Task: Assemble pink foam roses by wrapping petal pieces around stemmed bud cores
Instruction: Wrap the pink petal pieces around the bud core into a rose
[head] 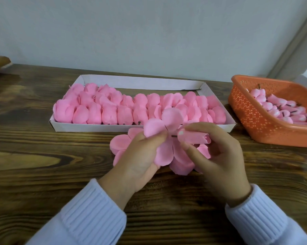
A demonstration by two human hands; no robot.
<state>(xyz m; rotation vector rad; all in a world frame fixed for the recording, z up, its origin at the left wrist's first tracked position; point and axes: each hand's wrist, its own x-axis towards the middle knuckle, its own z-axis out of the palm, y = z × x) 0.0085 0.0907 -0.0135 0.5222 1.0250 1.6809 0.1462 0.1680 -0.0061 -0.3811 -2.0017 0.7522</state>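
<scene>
We see 2 hands at work just above a wooden table (43,156), both in pale ribbed sleeves (89,216).

The left hand (142,156) holds a flat pink foam petal piece (165,151). Its thumb and fingertips pinch the piece close to its slit centre, and the lobes fan out above, below and to the right of those fingers.

The right hand (218,156) grips a rolled pink bud core (195,137). The thumb presses on the bud's near end, and the other fingers curl round it from above and behind. The bud lies roughly level. Its dark stem (174,136) points left from the thumb toward the left fingertips and reaches the centre of the petal piece. We cannot tell whether the stem has passed through the piece.

Under both hands, loose petal pieces (120,144) lie flat on the table, showing to the left of the left fingers and beneath the right ones.

Just beyond the fingertips stands a shallow white cardboard tray (96,127) packed with pink foam roses (124,114).

Out past the right hand, well apart from it, an orange perforated basket (255,119) holds more bud cores (282,110) with dark stems.
</scene>
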